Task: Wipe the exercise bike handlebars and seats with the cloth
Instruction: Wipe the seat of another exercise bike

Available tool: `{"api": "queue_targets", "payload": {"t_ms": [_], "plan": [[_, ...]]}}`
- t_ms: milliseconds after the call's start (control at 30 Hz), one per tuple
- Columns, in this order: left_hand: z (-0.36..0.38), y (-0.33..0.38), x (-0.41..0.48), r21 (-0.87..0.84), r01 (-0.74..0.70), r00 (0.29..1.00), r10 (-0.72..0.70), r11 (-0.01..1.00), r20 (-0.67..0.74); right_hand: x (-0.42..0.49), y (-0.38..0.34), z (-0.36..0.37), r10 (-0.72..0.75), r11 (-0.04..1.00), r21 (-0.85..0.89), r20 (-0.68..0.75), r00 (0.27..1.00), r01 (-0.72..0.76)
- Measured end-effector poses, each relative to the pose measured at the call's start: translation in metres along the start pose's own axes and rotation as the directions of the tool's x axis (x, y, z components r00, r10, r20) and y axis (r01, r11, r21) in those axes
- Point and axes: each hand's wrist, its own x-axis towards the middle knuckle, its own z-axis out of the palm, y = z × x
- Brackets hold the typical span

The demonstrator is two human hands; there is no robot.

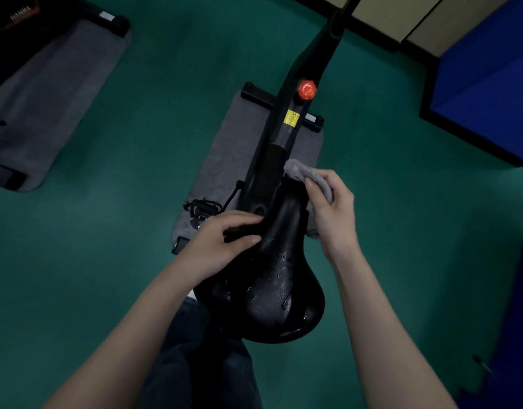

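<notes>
A black bike seat (272, 290) fills the lower middle of the head view, with wet droplets shining on its wide rear part. My left hand (222, 240) grips the seat's left edge near the narrow nose, thumb on top. My right hand (332, 211) holds a grey cloth (301, 172) bunched against the right side of the seat's nose. The black bike frame (295, 113) runs up and away from the seat, carrying a red knob (307, 90) and a yellow label (291, 118). The handlebars are out of view.
The bike stands on a grey mat (230, 149) over a green floor (136, 172). A second mat (53, 93) with another machine lies at the upper left. A blue panel (487, 75) stands at the upper right. My legs show below the seat.
</notes>
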Motion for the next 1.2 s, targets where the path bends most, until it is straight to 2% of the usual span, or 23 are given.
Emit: {"api": "queue_targets", "payload": {"t_ms": [133,300,400,533,600,700,733,767,900,967,1067,1200], "plan": [[0.0,0.0,0.0,-0.012,0.011,1.0,-0.011,1.0,-0.004,-0.036,0.0,0.0,0.027,1.0,0.004,-0.175,0.984,-0.027],[-0.001,0.002,0.001,-0.001,0.011,1.0,-0.011,1.0,-0.005,-0.085,0.016,-0.002,0.056,0.993,-0.088,-0.195,0.979,-0.074],[-0.001,0.003,0.001,0.002,0.004,1.0,-0.004,1.0,-0.006,-0.098,0.019,-0.002,-0.078,0.97,-0.241,-0.214,0.974,0.025],[-0.001,0.001,-0.001,0.019,-0.011,1.0,0.011,1.0,-0.001,-0.131,0.022,-0.005,-0.221,0.887,-0.435,-0.106,0.97,0.154],[0.0,0.002,-0.002,0.036,-0.02,1.0,0.02,0.999,0.003,-0.132,0.021,-0.004,-0.237,0.883,-0.443,-0.133,0.962,0.156],[0.0,0.003,-0.005,0.074,-0.023,1.0,0.023,0.997,-0.002,-0.114,0.011,0.013,-0.231,0.919,-0.378,-0.28,0.932,0.114],[-0.001,0.004,-0.006,0.08,-0.027,1.0,0.027,0.996,-0.009,-0.109,0.008,0.021,-0.248,0.919,-0.371,-0.285,0.926,0.132],[-0.001,0.004,-0.008,0.082,-0.032,0.999,0.034,0.996,-0.014,-0.108,0.005,0.029,-0.281,0.903,-0.395,-0.249,0.927,0.167],[-0.007,0.0,-0.024,0.095,-0.029,0.999,0.03,0.995,-0.013,-0.121,0.008,0.033,-0.402,0.741,-0.561,0.068,0.913,0.368],[-0.011,-0.002,-0.036,0.038,0.0,1.0,0.0,0.999,-0.008,-0.113,0.011,0.025,-0.434,0.711,-0.585,0.072,0.898,0.39],[-0.015,-0.009,-0.052,-0.02,0.029,1.0,-0.028,0.999,0.002,-0.098,0.007,0.026,-0.427,0.744,-0.586,-0.05,0.903,0.32],[-0.012,-0.016,-0.063,0.016,0.011,1.0,-0.011,1.0,0.014,-0.119,0.007,0.039,-0.398,0.697,-0.598,0.136,0.907,0.395]]}}
